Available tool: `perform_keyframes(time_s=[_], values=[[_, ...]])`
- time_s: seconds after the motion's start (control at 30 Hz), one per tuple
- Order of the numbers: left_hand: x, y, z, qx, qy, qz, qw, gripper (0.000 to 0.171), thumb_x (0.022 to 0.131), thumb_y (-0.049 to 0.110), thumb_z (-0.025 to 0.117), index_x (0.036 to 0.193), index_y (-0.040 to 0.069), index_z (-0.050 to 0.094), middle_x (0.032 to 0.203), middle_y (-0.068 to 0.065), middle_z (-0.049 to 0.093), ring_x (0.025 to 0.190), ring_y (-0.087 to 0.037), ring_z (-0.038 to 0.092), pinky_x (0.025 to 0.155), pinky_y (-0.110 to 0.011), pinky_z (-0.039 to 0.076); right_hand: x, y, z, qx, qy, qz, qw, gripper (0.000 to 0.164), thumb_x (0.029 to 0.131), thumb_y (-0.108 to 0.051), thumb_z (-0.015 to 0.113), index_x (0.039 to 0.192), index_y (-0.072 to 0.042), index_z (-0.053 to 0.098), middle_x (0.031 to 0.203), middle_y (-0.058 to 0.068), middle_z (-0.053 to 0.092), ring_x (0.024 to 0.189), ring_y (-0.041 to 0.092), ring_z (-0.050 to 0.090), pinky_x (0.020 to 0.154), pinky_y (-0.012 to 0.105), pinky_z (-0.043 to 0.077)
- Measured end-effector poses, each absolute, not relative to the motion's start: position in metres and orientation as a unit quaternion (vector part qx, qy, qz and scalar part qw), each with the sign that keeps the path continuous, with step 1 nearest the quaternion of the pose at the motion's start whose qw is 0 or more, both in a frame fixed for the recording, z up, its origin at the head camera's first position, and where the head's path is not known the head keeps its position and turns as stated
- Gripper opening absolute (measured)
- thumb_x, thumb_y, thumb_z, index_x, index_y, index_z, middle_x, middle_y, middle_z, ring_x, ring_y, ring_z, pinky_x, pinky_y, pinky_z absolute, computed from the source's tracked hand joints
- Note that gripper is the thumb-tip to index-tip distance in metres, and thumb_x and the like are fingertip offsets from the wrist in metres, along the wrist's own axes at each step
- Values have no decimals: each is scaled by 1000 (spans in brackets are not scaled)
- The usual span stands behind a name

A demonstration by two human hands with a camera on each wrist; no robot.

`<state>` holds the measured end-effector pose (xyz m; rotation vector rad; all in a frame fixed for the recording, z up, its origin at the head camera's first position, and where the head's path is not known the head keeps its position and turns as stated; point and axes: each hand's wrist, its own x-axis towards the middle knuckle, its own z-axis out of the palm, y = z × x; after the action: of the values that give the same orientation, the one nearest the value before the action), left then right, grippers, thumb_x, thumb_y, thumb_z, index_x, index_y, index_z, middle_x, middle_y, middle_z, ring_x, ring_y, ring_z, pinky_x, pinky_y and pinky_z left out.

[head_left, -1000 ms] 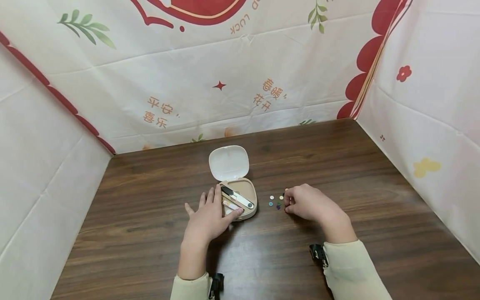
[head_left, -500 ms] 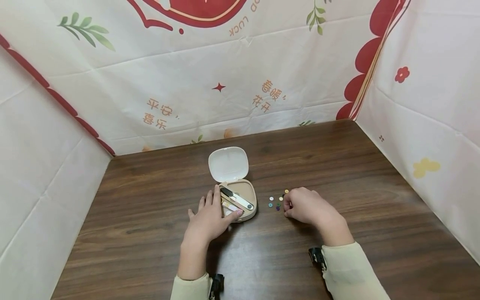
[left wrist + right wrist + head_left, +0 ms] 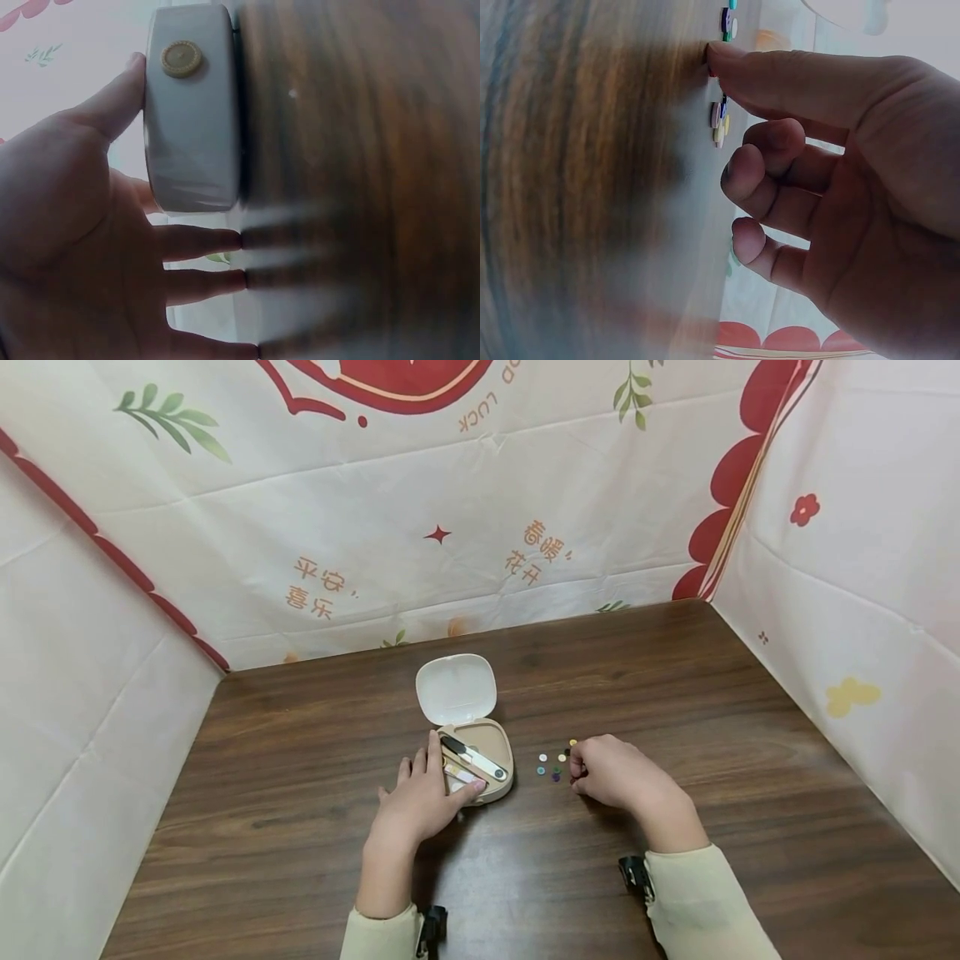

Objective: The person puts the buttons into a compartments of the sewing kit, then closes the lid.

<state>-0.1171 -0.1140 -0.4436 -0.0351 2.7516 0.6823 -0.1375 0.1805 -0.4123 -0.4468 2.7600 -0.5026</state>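
My left hand (image 3: pixel 412 810) lies along the left side of a small beige case (image 3: pixel 507 777) with its white lid (image 3: pixel 456 689) raised. Its thumb rests on the front corner and its fingers are straight. Inside lies a slim tool (image 3: pixel 480 760) with a black end and a pale body. The case's round knob (image 3: pixel 181 58) faces the left wrist camera. My right hand (image 3: pixel 618 777) is over loose buttons, fingers bent. Its thumb tip touches a red button (image 3: pixel 712 73); whether the index finger pinches it is hidden.
Several small buttons lie between the case and the right hand, among them a white button (image 3: pixel 543 757), a blue button (image 3: pixel 541 770) and a yellow button (image 3: pixel 573 742). Printed white cloth (image 3: pixel 390 527) walls the brown wooden table (image 3: pixel 300 735) at the back and sides.
The right fingertips have shifted slightly at the buttons, and the yellow button shows more plainly than a second ago. The left hand and the case hold nearly still.
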Motion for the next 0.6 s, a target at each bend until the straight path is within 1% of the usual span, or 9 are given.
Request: perform_keyframes(time_s=[0.03, 0.23, 0.37, 0.47, 0.6], values=[[-117, -114, -443, -10, 959, 238, 153, 124, 85, 96, 46, 174, 23, 0, 177, -16, 24, 165, -47, 18, 115, -89, 15, -138, 180, -412, -154, 960, -179, 154, 22, 90, -13, 81, 78, -18, 63, 78, -4, 59, 73, 15, 52, 71, 34, 42], [-115, -113, -434, -2, 957, 243, 158, 119, 90, 88, 51, 174, 21, 0, 176, -20, 26, 164, -48, 21, 115, -89, 16, -138, 178, -411, -150, 957, -182, 166, 22, 91, -8, 76, 76, -17, 62, 78, -3, 58, 73, 15, 52, 70, 32, 42], [-119, -114, -442, -2, 957, 239, 163, 123, 86, 94, 46, 173, 22, -3, 178, -17, 22, 165, -46, 17, 115, -89, 15, -139, 177, -409, -160, 956, -183, 165, 24, 86, -2, 72, 72, -17, 59, 73, -4, 54, 69, 13, 50, 67, 30, 39], [-120, -115, -444, -3, 958, 232, 170, 123, 87, 93, 46, 173, 22, -4, 178, -17, 21, 165, -46, 16, 115, -89, 16, -139, 176, -409, -169, 953, -188, 165, 27, 83, 1, 69, 68, -17, 56, 69, -5, 51, 66, 12, 47, 64, 28, 37], [-116, -111, -428, -4, 958, 225, 175, 114, 95, 79, 56, 173, 16, 1, 176, -21, 25, 163, -49, 21, 113, -90, 20, -140, 175, -410, -184, 949, -193, 167, 31, 84, 1, 71, 64, -17, 54, 65, -6, 50, 62, 11, 46, 62, 26, 37]])
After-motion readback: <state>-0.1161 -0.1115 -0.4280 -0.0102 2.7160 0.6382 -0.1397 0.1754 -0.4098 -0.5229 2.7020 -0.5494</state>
